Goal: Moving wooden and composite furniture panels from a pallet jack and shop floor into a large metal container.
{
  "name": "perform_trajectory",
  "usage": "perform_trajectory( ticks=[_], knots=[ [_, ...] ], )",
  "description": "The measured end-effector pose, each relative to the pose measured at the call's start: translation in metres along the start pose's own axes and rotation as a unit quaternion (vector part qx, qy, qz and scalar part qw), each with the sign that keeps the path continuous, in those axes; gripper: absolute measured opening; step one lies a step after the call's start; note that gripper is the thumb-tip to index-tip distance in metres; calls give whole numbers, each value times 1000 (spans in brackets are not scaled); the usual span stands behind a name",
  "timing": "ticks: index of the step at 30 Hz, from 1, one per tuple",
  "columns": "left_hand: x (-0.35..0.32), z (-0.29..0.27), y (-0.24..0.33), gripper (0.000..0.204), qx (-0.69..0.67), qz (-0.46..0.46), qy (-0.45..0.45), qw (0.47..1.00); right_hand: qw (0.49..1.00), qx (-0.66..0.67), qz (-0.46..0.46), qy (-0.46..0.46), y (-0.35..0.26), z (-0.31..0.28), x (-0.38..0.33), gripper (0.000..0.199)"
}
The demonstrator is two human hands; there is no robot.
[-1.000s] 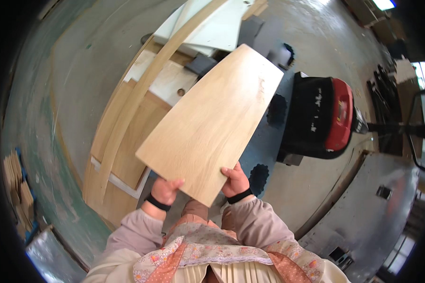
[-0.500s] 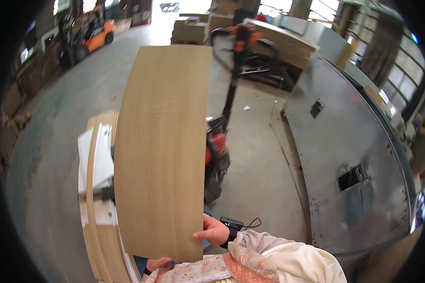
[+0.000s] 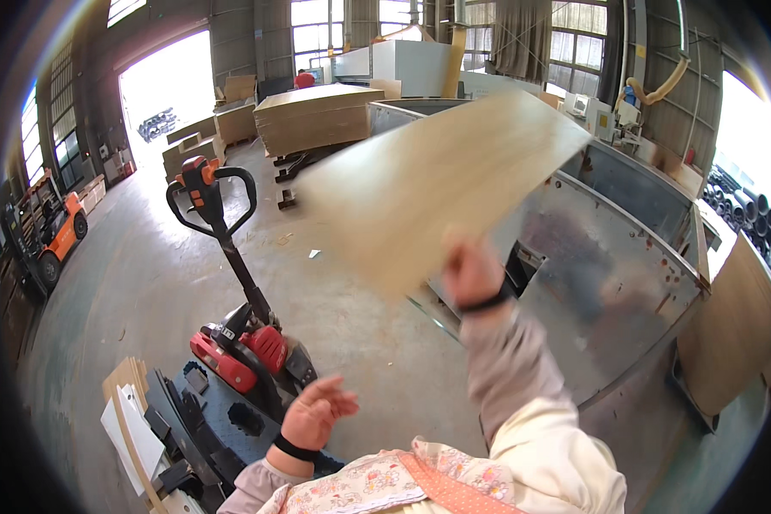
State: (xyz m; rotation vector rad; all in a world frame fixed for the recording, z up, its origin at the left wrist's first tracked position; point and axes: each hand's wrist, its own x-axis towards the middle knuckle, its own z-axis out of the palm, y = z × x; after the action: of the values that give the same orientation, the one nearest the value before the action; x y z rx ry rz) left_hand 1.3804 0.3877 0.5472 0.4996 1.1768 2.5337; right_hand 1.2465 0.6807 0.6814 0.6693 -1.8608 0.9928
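A flat light-brown wooden board [image 3: 441,184] is tilted in the air ahead of me, smeared by motion. My right hand [image 3: 473,272] is stretched forward at its near edge. The fingers there are curled and blurred, and appear closed on that edge. Low and nearer my body, my left hand [image 3: 319,413] holds nothing, its fingers apart. Beyond and below the board stands a large grey metal bin [image 3: 608,343] with a rectangular opening in its side. The board hides part of the bin's rim.
A red and black pallet jack [image 3: 253,343] stands left of centre, its handle upright. Wooden strips and white panels [image 3: 133,437] lie at the lower left. Stacked boards [image 3: 313,120] stand farther back. An orange forklift [image 3: 51,227] is at far left. A brown panel [image 3: 732,334] leans at right.
The board has swung from upright before me to forward and right, toward the bin. My left hand has come off it. The view has turned right and up.
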Motion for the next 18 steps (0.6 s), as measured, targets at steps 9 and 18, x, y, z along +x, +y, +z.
perform_trajectory(
  ticks=[9, 18],
  knots=[
    [-236, -151, -125, 30, 30, -126, 528, 839, 762, 455, 381, -259, 11, 108, 78, 28],
    [-510, -125, -146, 5, -24, -30, 828, 560, 371, 169, 231, -883, -32, 251, -422, 35]
  ],
)
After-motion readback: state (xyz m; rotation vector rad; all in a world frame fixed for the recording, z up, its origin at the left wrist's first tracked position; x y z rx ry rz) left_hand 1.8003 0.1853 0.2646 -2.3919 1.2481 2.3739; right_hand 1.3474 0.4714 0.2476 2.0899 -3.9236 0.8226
